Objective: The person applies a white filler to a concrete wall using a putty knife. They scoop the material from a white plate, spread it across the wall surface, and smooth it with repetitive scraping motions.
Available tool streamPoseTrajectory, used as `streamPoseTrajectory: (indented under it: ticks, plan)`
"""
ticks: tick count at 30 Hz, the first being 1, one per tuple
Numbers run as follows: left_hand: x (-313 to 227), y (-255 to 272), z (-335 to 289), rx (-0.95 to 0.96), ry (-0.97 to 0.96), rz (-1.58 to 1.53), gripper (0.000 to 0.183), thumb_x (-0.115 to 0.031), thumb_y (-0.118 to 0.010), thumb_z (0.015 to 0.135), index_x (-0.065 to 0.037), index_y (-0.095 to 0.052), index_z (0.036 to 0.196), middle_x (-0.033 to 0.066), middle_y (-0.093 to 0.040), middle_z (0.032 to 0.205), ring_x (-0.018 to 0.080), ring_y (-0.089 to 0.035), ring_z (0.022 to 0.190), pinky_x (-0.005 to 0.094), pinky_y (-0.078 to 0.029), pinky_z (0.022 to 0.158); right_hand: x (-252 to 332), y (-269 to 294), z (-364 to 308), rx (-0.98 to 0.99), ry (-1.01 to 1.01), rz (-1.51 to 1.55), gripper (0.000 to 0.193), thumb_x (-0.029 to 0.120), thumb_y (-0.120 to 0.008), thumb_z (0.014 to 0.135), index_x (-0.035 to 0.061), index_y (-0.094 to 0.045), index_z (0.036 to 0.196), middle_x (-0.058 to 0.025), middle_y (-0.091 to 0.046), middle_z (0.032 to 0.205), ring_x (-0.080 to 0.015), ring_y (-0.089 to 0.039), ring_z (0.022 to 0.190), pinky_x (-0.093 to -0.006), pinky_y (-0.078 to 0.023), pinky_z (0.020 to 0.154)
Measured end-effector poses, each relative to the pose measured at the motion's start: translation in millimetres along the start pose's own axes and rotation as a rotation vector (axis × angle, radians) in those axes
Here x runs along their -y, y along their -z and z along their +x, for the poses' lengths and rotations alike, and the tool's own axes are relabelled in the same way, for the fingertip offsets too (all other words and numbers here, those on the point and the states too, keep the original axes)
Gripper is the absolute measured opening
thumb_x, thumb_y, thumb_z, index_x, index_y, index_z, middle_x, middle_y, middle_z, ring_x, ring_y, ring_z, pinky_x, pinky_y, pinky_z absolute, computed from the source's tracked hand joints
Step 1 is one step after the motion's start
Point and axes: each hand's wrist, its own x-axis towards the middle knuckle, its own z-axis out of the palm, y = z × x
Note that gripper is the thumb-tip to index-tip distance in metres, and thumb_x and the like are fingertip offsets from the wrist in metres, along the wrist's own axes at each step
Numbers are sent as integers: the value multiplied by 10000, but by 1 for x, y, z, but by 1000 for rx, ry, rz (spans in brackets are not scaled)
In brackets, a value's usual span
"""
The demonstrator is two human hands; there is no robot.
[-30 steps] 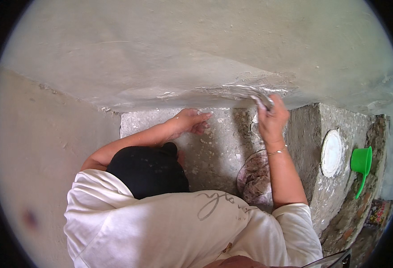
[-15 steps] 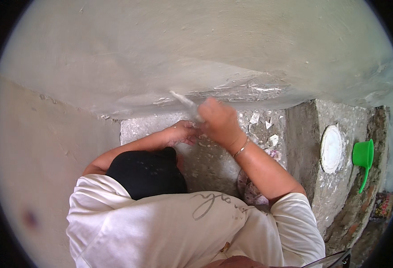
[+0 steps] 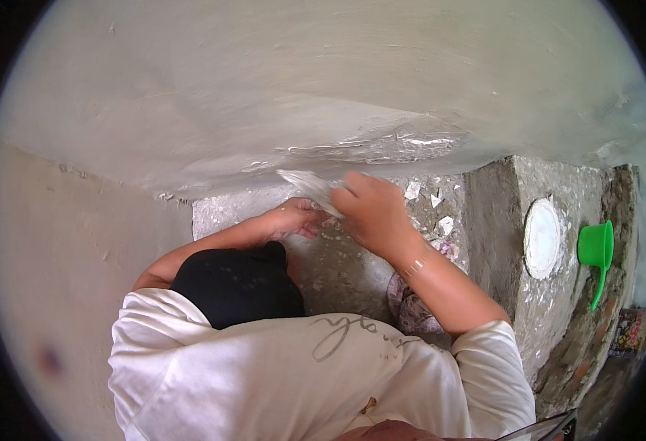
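Observation:
My right hand [image 3: 371,211], slightly smeared by motion, is closed on a putty knife [image 3: 310,187] with a pale, plaster-coated blade. The blade points up and left, just in front of the lower grey wall [image 3: 323,81]. Beneath its near end is my left hand [image 3: 296,219], fingers curled inward; what they hold, if anything, is hidden. Above the knife, a rough, shiny patch of wet plaster [image 3: 418,143] runs along the base of the wall. My bent knee in black cloth [image 3: 238,287] lies close to the left forearm.
White plaster flakes [image 3: 445,225] are scattered on the speckled floor [image 3: 338,275]. A crumpled plastic bag [image 3: 415,309] lies below my right forearm. On the ledge [image 3: 551,316] at right are a round white lid [image 3: 542,239] and a green dipper [image 3: 596,245]. Another wall [image 3: 80,272] closes the left side.
My right hand has moved slightly right and down and turned the putty knife, so more of the blade's flat face shows. The left hand stays nearly in place.

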Motion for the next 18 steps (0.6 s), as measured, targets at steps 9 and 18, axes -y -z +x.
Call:
streamPoseTrajectory:
  ticks: [9,18]
  plan:
    - [3,3,7,8,60,27,350,-302,-668,839,-23,-594,1037,60,-612,933,144,-580,788,306,-515,724,-53,25,-21,-508,-272,81,139,-8,-663,741,29,-530,722,-105,-474,627,-227,-482,538,-332,-401,503]
    - [-3,0,2,-6,67,37,334,-290,-662,845,-24,-592,1033,64,-620,948,141,-583,779,298,-514,708,3,14,-21,-175,-57,56,200,32,-678,623,75,-503,710,-92,-483,685,-272,-524,599,-376,-425,519]
